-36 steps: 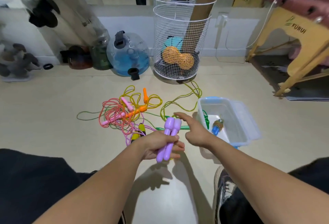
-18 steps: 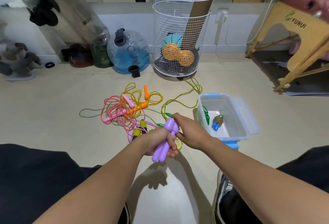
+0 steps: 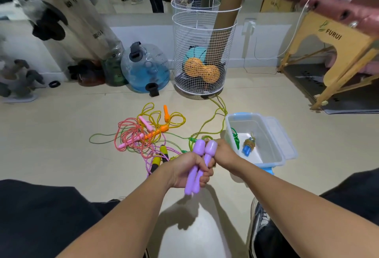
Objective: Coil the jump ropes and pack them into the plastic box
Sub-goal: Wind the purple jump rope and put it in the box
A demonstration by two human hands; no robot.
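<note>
The left hand [image 3: 185, 170] grips two purple handles [image 3: 200, 160] above the floor [image 3: 61, 147], the right hand [image 3: 224, 154] curls against them, its hold hidden, beside the tangled ropes [image 3: 141, 132] and the box [image 3: 272, 141].

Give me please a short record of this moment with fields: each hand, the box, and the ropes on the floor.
left hand: left hand grips both purple handles together
right hand: right hand closed beside the handle tops; what it holds is hidden
box: plastic box open on the floor, one coiled rope with a blue handle inside
floor ropes: tangled pile of pink, orange, yellow and green ropes, uncoiled
</note>
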